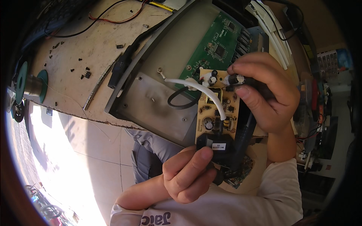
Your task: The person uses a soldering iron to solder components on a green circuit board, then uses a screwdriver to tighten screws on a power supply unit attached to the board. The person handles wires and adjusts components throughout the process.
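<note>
My left hand point(188, 175) is closed on the lower end of a tan power supply circuit board point(202, 113), with its thumb on the black plastic block point(204, 142) there. A white sleeved wire point(196, 86) runs from the board to a ring terminal point(161, 71), and a black cable point(174, 101) loops beside it. My right hand point(269, 90) pinches a black cylindrical capacitor point(237, 79) with a silver top between thumb and fingers, at the board's upper right corner. Whether the capacitor is joined to the board I cannot tell.
Under the board lies an open metal case point(151, 96) with a green circuit board point(215, 49). A solder spool point(34, 86), a slim metal rod point(101, 82) and small loose parts point(86, 73) are on the worktop at left. White strips point(271, 34) lie at the upper right.
</note>
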The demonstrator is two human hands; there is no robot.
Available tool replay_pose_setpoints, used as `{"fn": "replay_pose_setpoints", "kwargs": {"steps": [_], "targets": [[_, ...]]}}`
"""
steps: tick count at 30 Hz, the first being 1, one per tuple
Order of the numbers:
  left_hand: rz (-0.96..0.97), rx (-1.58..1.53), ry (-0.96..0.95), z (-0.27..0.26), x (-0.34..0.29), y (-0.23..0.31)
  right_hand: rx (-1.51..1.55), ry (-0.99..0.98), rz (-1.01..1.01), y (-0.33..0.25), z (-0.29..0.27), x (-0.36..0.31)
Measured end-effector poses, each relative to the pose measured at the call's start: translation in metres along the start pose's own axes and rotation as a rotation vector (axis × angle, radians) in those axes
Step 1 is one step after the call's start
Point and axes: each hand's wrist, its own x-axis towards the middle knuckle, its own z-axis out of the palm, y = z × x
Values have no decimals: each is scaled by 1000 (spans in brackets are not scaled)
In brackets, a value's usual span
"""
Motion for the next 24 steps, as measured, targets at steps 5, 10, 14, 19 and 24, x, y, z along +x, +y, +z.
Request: {"fn": "replay_pose_setpoints", "kwargs": {"steps": [5, 10, 14, 19, 24], "targets": [[-4, 2, 12, 1, 0, 0, 5, -2, -3, 0, -1, 0], [23, 19, -44, 0, -4, -3, 29, 5, -3, 1, 1, -1], [22, 8, -44, 1, -2, -3, 28, 4, -5, 1, 0, -1], [29, 15, -81, -4, 3, -2, 27, 1, -18, 2, 0, -1], [14, 26, -59, -1, 0, -1, 17, 7, -25, 2, 0, -1]]}}
